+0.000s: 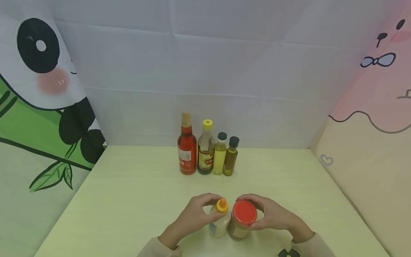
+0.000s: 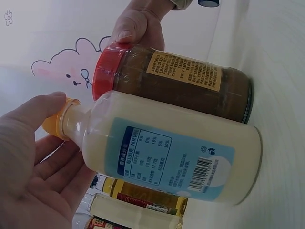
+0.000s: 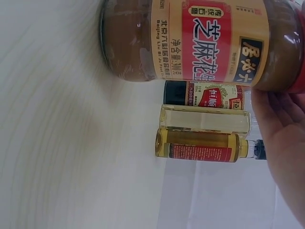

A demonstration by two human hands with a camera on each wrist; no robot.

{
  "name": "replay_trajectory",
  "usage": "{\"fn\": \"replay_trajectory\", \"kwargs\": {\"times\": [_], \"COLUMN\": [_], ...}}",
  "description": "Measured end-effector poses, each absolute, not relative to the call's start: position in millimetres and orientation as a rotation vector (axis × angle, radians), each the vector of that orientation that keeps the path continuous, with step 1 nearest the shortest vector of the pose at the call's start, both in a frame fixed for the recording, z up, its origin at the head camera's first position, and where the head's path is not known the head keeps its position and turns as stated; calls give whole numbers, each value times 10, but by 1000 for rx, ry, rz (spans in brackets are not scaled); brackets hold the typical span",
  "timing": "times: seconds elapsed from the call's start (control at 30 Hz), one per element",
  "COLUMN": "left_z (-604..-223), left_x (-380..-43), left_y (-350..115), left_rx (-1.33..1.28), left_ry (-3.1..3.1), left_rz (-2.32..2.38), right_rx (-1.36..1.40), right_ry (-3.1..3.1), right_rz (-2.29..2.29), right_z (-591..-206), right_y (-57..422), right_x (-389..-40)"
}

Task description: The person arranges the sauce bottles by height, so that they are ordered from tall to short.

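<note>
My left hand [image 1: 192,216] pinches the top of a squeeze bottle [image 1: 217,228], thumb against its orange-yellow nozzle cap [image 2: 56,119]. The bottle holds something creamy white and carries a pale blue label [image 2: 171,160]. Close beside it on the right stands a brown sesame-peanut paste jar [image 1: 238,230] with a red lid [image 1: 245,212]. Around the upper part of this jar curls my right hand [image 1: 274,214], its thumb at the near side and fingers at the far side. Both containers are upright at the front of the table, side by side.
Farther back on the pale table [image 1: 135,200] stands a row: a red bottle [image 1: 187,155], a yellow-capped sauce bottle [image 1: 206,153], a slim pale-yellow bottle [image 1: 219,157] and a darker oil bottle [image 1: 230,159]. Behind them hangs a white cloth backdrop [image 1: 218,71]; printed panels flank both sides.
</note>
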State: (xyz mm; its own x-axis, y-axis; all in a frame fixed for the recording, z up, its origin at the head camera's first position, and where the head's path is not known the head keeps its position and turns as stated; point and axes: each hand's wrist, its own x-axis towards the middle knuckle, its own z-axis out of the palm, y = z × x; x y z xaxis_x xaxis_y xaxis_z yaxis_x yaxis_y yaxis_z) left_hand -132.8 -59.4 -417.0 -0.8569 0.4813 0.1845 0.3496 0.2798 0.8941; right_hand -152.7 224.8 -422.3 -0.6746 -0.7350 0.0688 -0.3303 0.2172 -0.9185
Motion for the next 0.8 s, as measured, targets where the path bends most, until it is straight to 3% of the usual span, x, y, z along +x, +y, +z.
{"fn": "replay_trajectory", "kwargs": {"times": [0.8], "left_z": [-4132], "left_x": [-1379], "left_y": [-606], "left_rx": [835], "left_ry": [2562], "left_rz": [1632], "right_rx": [-974], "right_ry": [2142], "right_rz": [-1429], "right_z": [-4237], "right_y": [2249], "right_x": [-1525]}}
